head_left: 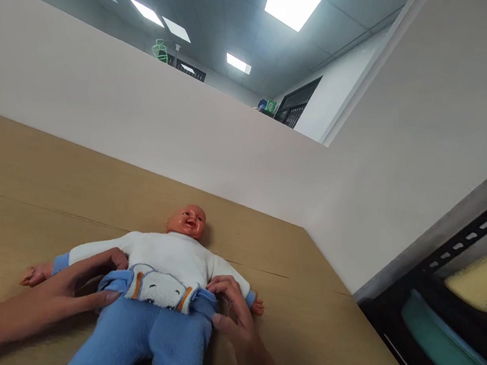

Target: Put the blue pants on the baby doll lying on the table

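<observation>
A baby doll (187, 222) lies on its back on a brown surface, arms spread out to both sides. It wears a white fleece top with blue cuffs and blue fleece trousers (128, 331). A white animal-face bib panel (161, 290) with orange straps is folded over at the waist. At the waist's left side, my left hand (85, 282) has its thumb and fingers closed on the blue waistband cloth. My right hand (234, 309) pinches the blue cloth on the other side. The doll's feet are outside the view.
The brown cardboard-like surface (40, 170) meets a low white wall (147, 117) at the back. On the right stands a black slotted rack (445, 257) holding a yellow pack (480, 281) and a teal container (442, 342). Ceiling lights show beyond the wall.
</observation>
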`<state>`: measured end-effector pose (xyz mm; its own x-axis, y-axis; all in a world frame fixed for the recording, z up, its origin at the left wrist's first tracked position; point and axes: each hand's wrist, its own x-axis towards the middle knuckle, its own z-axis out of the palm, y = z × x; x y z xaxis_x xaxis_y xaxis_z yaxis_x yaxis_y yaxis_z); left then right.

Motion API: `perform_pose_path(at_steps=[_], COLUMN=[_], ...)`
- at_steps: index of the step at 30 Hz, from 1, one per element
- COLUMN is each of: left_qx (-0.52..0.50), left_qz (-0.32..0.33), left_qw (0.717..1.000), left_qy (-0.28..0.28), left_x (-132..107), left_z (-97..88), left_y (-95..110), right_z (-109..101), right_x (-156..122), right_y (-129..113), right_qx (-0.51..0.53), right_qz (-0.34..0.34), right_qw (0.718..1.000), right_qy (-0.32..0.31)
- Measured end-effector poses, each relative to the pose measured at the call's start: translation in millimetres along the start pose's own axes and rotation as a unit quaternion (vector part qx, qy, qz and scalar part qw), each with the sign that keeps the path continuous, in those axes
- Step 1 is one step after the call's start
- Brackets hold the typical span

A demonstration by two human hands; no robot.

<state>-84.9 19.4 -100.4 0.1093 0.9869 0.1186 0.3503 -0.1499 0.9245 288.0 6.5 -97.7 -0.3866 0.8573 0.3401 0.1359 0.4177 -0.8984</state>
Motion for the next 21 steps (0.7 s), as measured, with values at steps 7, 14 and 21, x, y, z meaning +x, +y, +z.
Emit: perform_pose_path(at_steps=[7, 14, 21], left_qx=[-0.045, -0.128, -0.196], left_qz=[0.01, -0.076, -0.006], left_qw=[0.996, 0.988, 0.978], left_qy=[0.074, 0.041, 0.071], left_x=[-7, 14, 12], left_z=[7.4, 10.9, 17.1], left_y=[57, 49, 32], right_z=[14, 12, 26], right_x=[34, 90, 118], right_y=[-31, 7, -23], right_qx=[-0.134, -0.192, -0.188], right_qz=[0.03, 0.034, -0.013], right_qw=[0.985, 0.973, 0.979], right_qy=[0.106, 0.125, 0.078])
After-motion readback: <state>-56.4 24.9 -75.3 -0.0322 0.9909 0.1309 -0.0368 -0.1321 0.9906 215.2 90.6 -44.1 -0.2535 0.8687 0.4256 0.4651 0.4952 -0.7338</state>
